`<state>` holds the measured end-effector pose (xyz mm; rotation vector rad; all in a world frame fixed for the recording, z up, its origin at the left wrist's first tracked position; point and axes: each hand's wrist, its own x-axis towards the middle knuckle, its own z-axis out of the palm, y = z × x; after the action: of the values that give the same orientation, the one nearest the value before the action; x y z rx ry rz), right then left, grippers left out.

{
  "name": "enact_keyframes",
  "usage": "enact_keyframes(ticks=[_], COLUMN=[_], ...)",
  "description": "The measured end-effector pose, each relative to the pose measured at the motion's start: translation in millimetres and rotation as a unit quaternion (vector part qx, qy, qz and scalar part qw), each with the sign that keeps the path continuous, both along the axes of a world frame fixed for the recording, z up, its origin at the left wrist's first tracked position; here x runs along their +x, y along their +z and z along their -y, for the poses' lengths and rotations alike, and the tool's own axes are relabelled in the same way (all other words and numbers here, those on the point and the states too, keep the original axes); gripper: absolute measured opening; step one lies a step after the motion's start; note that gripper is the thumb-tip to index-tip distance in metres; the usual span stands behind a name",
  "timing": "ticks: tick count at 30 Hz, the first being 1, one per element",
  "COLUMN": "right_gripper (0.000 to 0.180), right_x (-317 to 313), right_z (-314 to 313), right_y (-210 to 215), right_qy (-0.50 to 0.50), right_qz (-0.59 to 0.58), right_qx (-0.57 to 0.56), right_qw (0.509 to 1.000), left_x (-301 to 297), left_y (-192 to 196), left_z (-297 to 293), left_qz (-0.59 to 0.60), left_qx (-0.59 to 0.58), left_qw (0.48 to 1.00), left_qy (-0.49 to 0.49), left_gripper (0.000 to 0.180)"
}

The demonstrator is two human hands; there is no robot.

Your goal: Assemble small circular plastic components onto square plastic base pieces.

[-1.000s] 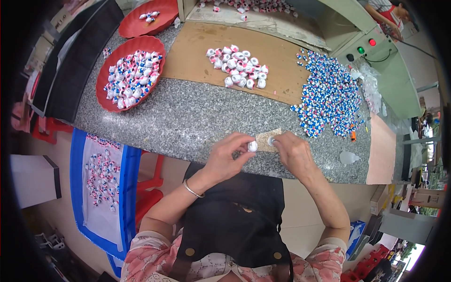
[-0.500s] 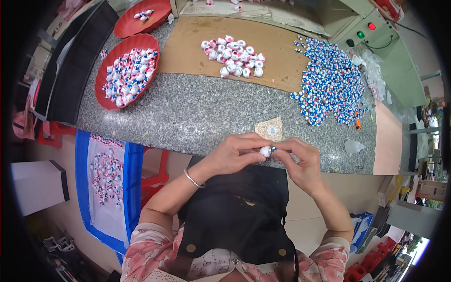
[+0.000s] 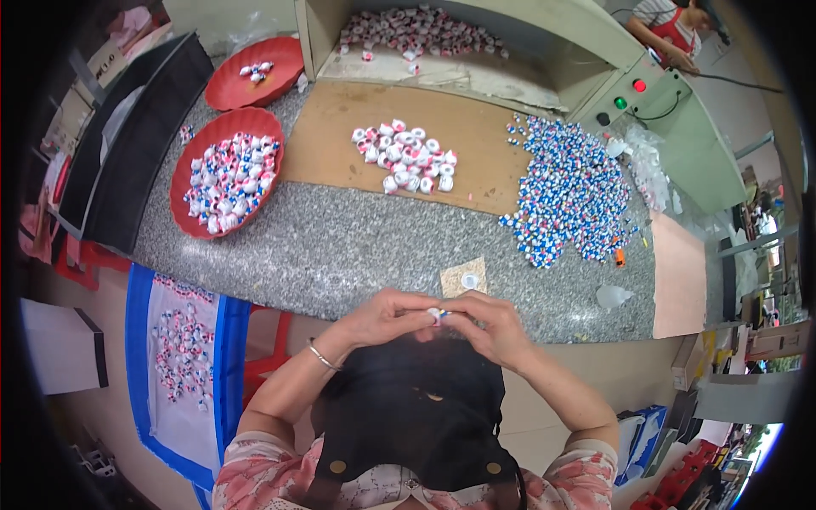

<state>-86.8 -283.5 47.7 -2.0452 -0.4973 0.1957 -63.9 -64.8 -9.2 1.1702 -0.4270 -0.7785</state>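
My left hand (image 3: 380, 319) pinches a small white rounded figurine part (image 3: 435, 314) between thumb and fingertips, near the counter's front edge. From the other side, my right hand (image 3: 491, 330) has its thumb and fingers closed on a small blue piece (image 3: 445, 314) that meets the white part. Fingertips cover much of both, so I cannot tell how far they are joined. Just beyond the hands lies a speckled tan card (image 3: 452, 284) with a round white disc (image 3: 470, 280) on it.
White-and-pink hollow parts (image 3: 408, 157) lie on brown cardboard (image 3: 323, 127). Right of them spreads a heap of small blue-and-white pieces (image 3: 569, 187). A red bowl (image 3: 181, 208) holds figurines; a blue tray (image 3: 138, 382) stands lower left. A person (image 3: 671, 38) is at upper right.
The view has tipped upward and shifted, so the counter sits lower and the parts inside the cabinet show. Both hands remain together on the small pieces. A person has come into view at upper right.
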Motion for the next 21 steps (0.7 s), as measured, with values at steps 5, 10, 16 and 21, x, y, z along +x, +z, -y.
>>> enact_keyframes(ticks=[5, 10, 16, 21], right_gripper=[0.021, 0.022, 0.026, 0.023], right_x=[65, 113, 117, 102], right_z=[46, 78, 74, 72], right_y=[-30, -36, -42, -37], right_qy=[-0.107, -0.065, 0.04, -0.048], right_qz=[0.218, 0.289, 0.36, 0.344], right_qx=[-0.135, -0.297, -0.401, -0.317], right_qw=[0.961, 0.908, 0.841, 0.882], left_x=[16, 53, 66, 101], left_y=[36, 69, 46, 12], left_z=[-73, -142, -107, -24], left_qz=[0.3, 0.516, 0.551, 0.487], left_qx=[0.215, 0.488, 0.387, 0.365], left_qw=[0.891, 0.542, 0.591, 0.708], left_qy=[0.263, 0.449, 0.444, 0.358], left_gripper=[0.029, 0.035, 0.039, 0.034])
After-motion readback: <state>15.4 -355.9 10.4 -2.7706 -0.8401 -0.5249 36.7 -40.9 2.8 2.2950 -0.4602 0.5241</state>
